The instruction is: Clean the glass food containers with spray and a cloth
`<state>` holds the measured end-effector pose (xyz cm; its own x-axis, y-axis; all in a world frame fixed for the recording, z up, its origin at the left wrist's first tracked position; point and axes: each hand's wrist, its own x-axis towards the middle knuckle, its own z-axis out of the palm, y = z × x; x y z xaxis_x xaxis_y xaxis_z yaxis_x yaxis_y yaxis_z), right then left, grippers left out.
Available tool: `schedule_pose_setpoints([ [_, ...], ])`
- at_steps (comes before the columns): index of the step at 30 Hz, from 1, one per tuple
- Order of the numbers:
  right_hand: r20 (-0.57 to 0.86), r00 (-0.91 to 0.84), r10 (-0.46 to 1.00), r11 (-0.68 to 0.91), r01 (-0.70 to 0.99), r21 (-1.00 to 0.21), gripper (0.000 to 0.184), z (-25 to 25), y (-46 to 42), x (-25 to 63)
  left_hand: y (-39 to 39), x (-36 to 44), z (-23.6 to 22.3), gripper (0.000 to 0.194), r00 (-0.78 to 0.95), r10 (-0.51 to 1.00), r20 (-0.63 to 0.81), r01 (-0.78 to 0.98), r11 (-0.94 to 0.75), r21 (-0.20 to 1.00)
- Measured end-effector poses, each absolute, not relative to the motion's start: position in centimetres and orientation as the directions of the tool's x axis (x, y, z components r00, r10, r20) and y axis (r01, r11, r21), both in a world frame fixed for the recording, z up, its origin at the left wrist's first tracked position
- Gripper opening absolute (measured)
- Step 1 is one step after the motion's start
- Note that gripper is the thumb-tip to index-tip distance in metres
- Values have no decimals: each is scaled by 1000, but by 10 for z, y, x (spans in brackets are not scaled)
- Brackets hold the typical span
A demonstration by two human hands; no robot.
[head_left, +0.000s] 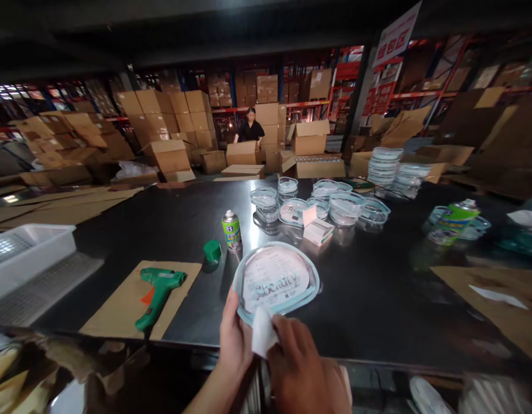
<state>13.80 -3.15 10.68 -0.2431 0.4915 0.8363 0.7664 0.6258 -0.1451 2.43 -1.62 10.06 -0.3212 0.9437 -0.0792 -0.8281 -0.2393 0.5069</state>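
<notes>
A round glass food container [274, 282] at 6 o'clock is gripped by its rim in the curled left hand [235, 336]; a white cloth [263, 332] is pinched in the right hand [297, 362] against it. Being stiff, slippery and fragile, it is best held by the rim.

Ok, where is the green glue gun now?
In the head view, the glue gun lies lower left on a brown cardboard sheet, near a green cap.

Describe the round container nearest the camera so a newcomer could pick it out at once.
On the dark table, right of the green glue gun, the left hand grips a round glass container by its rim while the right hand presses a white cloth against it. Unlike the clear containers farther back, it shows a printed paper disc.
</notes>
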Motion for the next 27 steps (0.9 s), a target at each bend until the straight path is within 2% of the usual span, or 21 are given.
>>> schedule_pose_setpoints([
  [1,822,-239,516,606,780,-153,30,108,-28,144,-16,24,100,38,-329,941,-79,-824,-245,511],
  [3,835,-239,496,526,847,-71,24,119,-16,158,-18,25,99,40,-342,939,-48,-805,-266,531],
  [5,828,-203,523,410,911,-36,26,132,-5,162,-20,29,98,41,-329,944,-23,-795,-264,547],
  [6,836,-196,513,401,916,-31,28,137,-5,157,-21,30,98,40,-323,946,-24,-795,-258,550],
  [10,844,-292,450,614,788,-54,30,128,-26,129,-23,28,96,31,-225,969,-101,-826,-135,546],
  [12,824,-346,448,684,727,-66,30,120,-35,128,-23,26,96,31,-231,968,-102,-830,-141,539],
  [15,826,-327,458,648,760,-59,27,119,-31,145,-22,25,98,35,-301,952,-46,-805,-229,547],
  [19,830,-389,400,704,710,-7,22,132,-25,151,-21,28,104,42,-249,966,-72,-815,-169,555],
  [24,756,-490,435,830,544,-125,30,139,-35,150,-24,23,111,43,-217,973,-79,-826,-140,545],
  [27,762,-491,422,837,534,-120,29,142,-33,156,-26,24,116,44,-216,971,-106,-826,-124,550],
])
